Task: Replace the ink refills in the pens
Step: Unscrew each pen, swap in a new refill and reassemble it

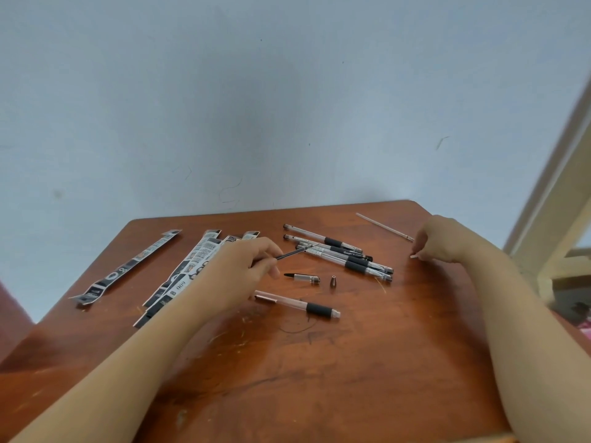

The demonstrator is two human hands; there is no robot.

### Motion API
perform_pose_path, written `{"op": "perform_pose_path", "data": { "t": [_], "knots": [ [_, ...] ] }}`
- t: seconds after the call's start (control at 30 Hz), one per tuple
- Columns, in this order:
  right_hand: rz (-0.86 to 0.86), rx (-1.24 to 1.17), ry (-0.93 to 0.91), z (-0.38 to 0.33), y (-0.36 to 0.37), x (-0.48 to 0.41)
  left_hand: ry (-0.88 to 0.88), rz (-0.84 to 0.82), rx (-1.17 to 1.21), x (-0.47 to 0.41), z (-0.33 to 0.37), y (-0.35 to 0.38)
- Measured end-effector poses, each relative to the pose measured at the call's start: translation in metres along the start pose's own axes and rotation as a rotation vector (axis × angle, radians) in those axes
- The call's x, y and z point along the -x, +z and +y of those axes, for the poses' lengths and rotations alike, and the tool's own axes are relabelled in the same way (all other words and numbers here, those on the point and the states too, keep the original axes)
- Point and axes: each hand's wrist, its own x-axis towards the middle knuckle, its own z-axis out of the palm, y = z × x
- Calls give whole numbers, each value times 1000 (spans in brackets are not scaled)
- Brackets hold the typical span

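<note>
My left hand (246, 266) grips a thin black ink refill (295, 251) whose tip points right toward a pile of several clear pens with black grips (342, 254). An open pen barrel (297, 304) lies on the table below that hand. A pen cap (303, 277) and a small metal tip cone (333, 280) lie between the barrel and the pile. My right hand (439, 239) hovers at the table's right side, fingers pinched on a tiny white piece (413, 256). An empty clear refill (385, 227) lies just left of that hand.
Black-and-white refill wrappers lie on the brown wooden table (319, 362): one strip (124, 270) at far left, several (192, 266) partly under my left forearm. A pale wall rises behind the table. A cream wooden frame (563, 219) stands at right.
</note>
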Motion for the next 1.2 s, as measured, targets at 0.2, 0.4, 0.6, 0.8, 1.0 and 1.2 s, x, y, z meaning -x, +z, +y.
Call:
{"op": "perform_pose_path", "data": {
  "t": [0.2,0.4,0.6,0.8,1.0,1.2],
  "knots": [
    [15,-21,10,-2,-3,4,11,8,4,0,2,-1],
    [289,-241,-162,-28,-16,23,31,48,41,1,1,0],
    [288,-734,-409,-79,-1,49,36,136,112,0,5,-2],
    [146,-1075,-445,-105,12,65,35,196,267,2,10,-3],
    [-63,-1266,-521,-118,21,76,93,115,336,4,14,1],
    [-94,-1397,-444,-116,21,69,70,106,346,4,13,3]
  ]
}}
